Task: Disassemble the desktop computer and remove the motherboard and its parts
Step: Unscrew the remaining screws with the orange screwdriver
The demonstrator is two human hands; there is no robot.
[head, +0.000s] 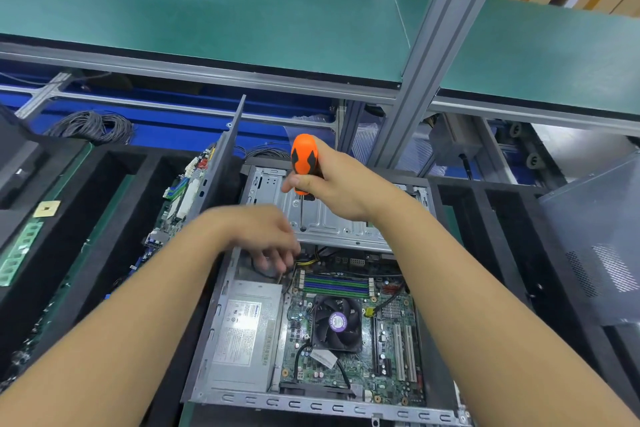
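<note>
Right hand (332, 191): fingers clamped round orange screwdriver (304, 156), tip on drive cage (346, 222). Left hand (263, 236) blurred, fingers curled near cables (309, 262) above motherboard (391, 343); cannot tell whether it holds anything.

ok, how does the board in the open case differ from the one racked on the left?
The cased motherboard lies flat in the chassis beside the power supply; the racked board stands on edge in black foam. The cased motherboard shows its fan cooler in full; the racked board is partly hidden behind a grey panel. Both are green with slot connectors.
</note>
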